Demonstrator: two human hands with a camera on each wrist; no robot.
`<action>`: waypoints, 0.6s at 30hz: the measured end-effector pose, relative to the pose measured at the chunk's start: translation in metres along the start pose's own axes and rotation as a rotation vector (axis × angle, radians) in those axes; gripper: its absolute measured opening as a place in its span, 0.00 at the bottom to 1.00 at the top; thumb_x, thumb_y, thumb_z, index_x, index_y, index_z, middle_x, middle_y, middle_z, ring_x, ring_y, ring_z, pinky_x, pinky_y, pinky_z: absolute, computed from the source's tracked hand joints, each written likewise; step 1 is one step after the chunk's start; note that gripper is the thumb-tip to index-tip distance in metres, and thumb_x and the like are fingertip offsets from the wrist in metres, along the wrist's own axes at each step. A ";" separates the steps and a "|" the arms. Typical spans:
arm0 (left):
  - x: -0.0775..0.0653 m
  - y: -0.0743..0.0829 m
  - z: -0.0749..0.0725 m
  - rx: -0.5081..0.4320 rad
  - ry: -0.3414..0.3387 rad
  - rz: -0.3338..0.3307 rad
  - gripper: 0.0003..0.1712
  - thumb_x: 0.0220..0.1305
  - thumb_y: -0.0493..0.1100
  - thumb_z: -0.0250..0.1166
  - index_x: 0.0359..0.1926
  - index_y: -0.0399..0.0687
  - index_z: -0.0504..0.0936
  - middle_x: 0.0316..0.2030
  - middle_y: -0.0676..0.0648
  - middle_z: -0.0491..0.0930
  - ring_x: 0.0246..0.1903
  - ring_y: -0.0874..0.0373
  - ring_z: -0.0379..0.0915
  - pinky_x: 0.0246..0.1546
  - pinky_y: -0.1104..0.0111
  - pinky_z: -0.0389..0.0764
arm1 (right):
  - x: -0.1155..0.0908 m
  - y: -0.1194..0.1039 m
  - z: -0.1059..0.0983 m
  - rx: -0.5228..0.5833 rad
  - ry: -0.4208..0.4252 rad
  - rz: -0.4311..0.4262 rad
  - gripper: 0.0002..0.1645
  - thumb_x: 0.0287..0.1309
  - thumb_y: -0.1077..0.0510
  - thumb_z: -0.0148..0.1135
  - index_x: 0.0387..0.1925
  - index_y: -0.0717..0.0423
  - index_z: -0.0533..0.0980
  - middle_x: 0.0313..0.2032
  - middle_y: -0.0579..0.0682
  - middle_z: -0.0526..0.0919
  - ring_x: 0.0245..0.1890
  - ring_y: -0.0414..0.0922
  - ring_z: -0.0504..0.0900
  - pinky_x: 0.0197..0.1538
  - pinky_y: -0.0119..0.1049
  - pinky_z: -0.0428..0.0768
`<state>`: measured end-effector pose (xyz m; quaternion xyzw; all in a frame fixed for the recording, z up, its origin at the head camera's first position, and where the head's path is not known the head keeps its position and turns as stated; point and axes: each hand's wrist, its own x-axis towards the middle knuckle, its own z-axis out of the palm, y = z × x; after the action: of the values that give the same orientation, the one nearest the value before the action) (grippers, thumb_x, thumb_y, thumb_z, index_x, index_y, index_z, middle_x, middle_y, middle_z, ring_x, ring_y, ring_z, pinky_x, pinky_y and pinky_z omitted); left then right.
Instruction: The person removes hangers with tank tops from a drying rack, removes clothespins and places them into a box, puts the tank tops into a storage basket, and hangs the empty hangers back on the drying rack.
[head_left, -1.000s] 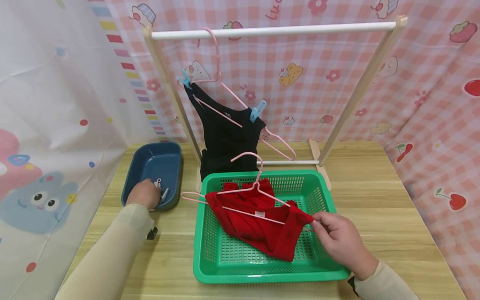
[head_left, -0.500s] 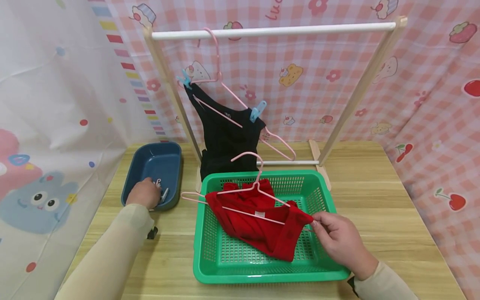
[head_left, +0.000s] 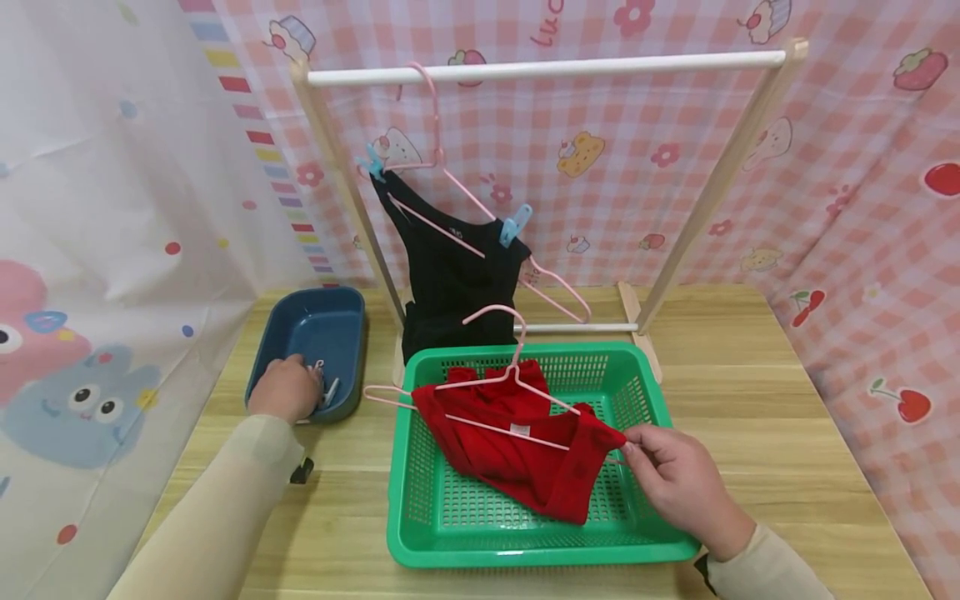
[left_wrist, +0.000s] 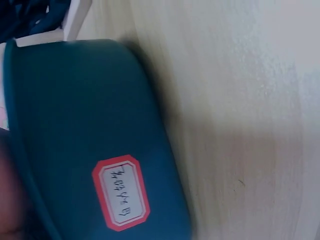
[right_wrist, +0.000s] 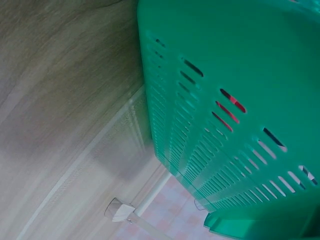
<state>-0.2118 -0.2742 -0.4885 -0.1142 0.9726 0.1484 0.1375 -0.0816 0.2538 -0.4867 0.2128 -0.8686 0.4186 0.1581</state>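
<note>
Where the left hand reaches into the blue tray, at ten o'clock from the green basket: its fingertips are hidden, so I cannot tell whether that grip is spread or pinching; picking by feel could fumble a clip, and leaning on the near wall could skid the tray.
Loose clips: lie at the hand's two to three o'clock; a careless sweep might push them out of reach.
Black garment: at the basket's eleven o'clock, held by blue pegs on a tilted hanger; a bump to the rack could set it sliding.
Red garment: on a pink hanger over the basket, no peg showing on either shoulder; the nine-o'clock shoulder looks likeliest to slip, being unheld.
Hanger hook: points up toward twelve o'clock; lifted carelessly, it could snag the black cloth.
Right hand: at four o'clock, pinching the red shoulder's tip; a hard tug could skew the hanger, a slackened pinch could drop the strap.
</note>
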 end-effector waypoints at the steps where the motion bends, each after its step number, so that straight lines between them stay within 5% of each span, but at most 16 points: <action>1: -0.001 0.000 0.000 -0.005 0.002 0.005 0.34 0.83 0.51 0.43 0.76 0.29 0.62 0.70 0.21 0.64 0.68 0.23 0.63 0.66 0.33 0.70 | 0.000 0.000 0.000 0.000 0.001 -0.002 0.15 0.59 0.75 0.68 0.34 0.51 0.85 0.17 0.32 0.68 0.20 0.28 0.64 0.21 0.26 0.64; 8: -0.014 0.011 -0.005 -0.062 0.058 0.069 0.37 0.83 0.54 0.46 0.78 0.31 0.59 0.74 0.22 0.59 0.71 0.23 0.59 0.70 0.33 0.65 | 0.000 0.000 0.000 0.002 -0.001 0.000 0.15 0.59 0.75 0.68 0.35 0.51 0.85 0.16 0.32 0.67 0.19 0.28 0.63 0.21 0.25 0.63; 18: -0.040 0.039 -0.011 -0.175 0.191 0.216 0.34 0.82 0.54 0.51 0.78 0.38 0.65 0.70 0.30 0.70 0.68 0.32 0.69 0.67 0.37 0.71 | 0.000 -0.002 0.000 0.003 -0.022 0.030 0.15 0.60 0.74 0.67 0.35 0.51 0.85 0.16 0.32 0.67 0.18 0.28 0.64 0.21 0.28 0.64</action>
<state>-0.1877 -0.2341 -0.4561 -0.0342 0.9713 0.2349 0.0174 -0.0808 0.2530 -0.4849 0.2044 -0.8728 0.4199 0.1418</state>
